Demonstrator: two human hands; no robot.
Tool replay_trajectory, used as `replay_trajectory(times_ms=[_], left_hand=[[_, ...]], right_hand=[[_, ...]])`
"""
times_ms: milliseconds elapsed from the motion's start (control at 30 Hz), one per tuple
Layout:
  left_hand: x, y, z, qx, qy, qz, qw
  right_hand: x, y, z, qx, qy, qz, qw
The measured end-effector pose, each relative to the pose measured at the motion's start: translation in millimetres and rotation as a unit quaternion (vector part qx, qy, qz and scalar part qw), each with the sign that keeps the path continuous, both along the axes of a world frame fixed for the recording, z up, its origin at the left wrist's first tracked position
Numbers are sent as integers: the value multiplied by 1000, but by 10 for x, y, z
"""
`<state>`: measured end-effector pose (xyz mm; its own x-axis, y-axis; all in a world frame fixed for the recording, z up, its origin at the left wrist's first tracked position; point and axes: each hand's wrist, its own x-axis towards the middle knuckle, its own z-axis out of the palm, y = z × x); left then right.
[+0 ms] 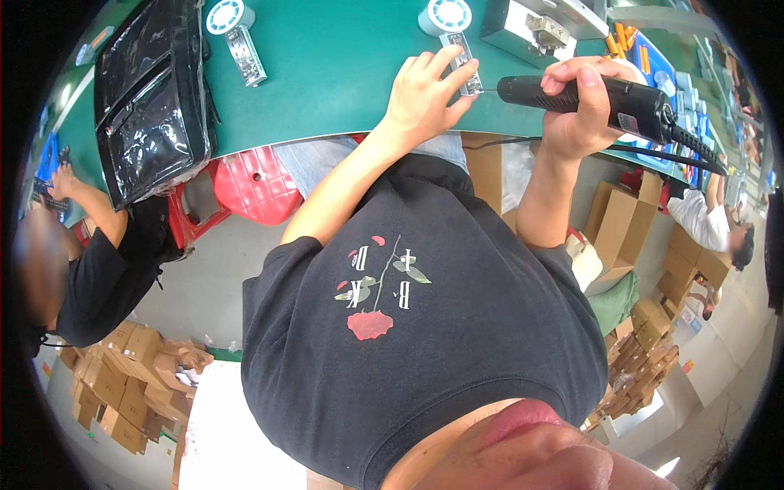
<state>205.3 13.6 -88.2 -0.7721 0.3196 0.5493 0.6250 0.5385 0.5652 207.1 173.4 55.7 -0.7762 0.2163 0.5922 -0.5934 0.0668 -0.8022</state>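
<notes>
On the green table, my left hand grips a narrow silver metal part between thumb and fingers. Its far end lies against a round white-and-blue spoked piece. My right hand is wrapped round a black electric screwdriver, held almost level. The thin bit points left and reaches the near end of the metal part; whether it sits in a screw is too small to tell. Farther left lies a similar silver part beside another white-and-blue round piece.
A metal fixture stands right of the held part. Beyond it are a blue tray and orange-handled tools. A black glossy bag lies at left. The screwdriver's cord trails right. A co-worker's arm reaches in at left.
</notes>
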Motion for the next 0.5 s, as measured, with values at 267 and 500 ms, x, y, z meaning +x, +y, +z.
replay_trajectory(times_ms=[267,500], left_hand=[[-13,-20,-2,-8,0,-3,1000],[4,-15,15,-6,0,-5,1000]], right_hand=[[-571,750,320,-107,-84,-71,988],[-968,592,568,-74,-20,-151,986]])
